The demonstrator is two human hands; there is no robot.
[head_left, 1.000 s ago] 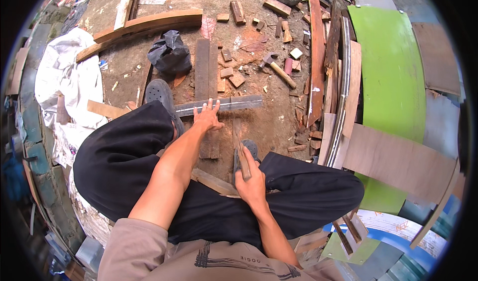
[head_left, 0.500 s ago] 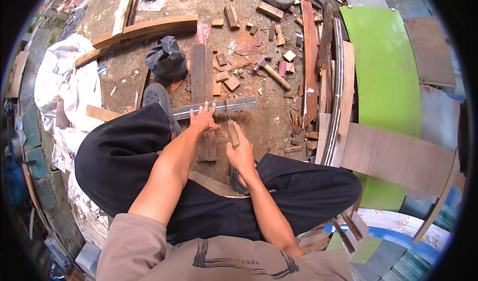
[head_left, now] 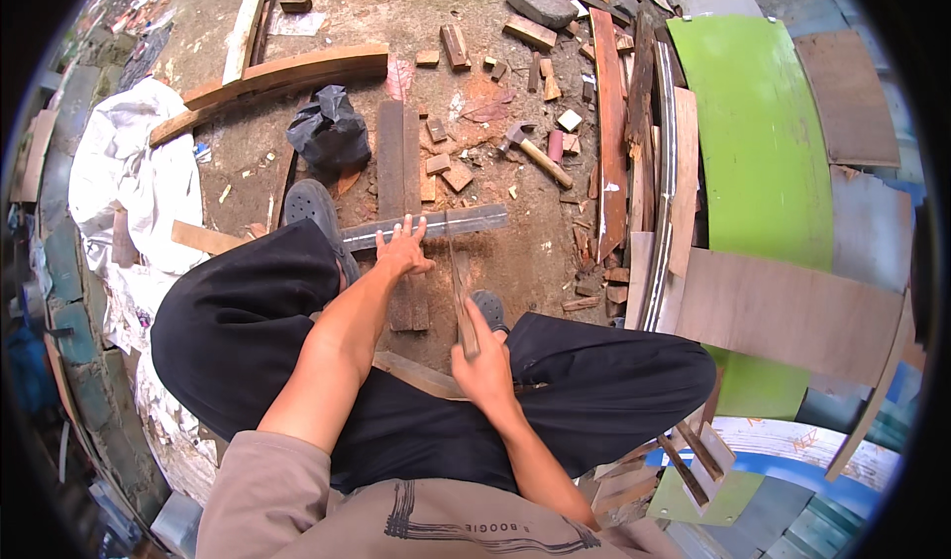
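Note:
A grey wooden strip (head_left: pixel 483 219) with a pale line along it lies crosswise over a dark plank (head_left: pixel 398 163) on the ground. With fingers spread, my left hand (head_left: pixel 402 250) presses flat on the strip where the two cross. Closed around the wooden handle of a handsaw (head_left: pixel 460 287), my right hand (head_left: pixel 483 359) is nearer my body. The thin saw blade, seen nearly edge-on, reaches away from me and meets the strip just right of my left hand. How deep it has cut I cannot tell. My grey clog (head_left: pixel 315 207) is by the strip's left end.
A claw hammer (head_left: pixel 540 155) lies beyond the strip to the right, among several wood offcuts (head_left: pixel 457 176). A black plastic bag (head_left: pixel 330 128) sits ahead left, near a long beam (head_left: pixel 297 67). White sacking (head_left: pixel 134 178) is at left; boards and a green panel (head_left: pixel 758 143) are at right.
My right hand has pulled back toward my body with the saw, and more of the blade shows on the near side of the strip. My left hand stays on the strip.

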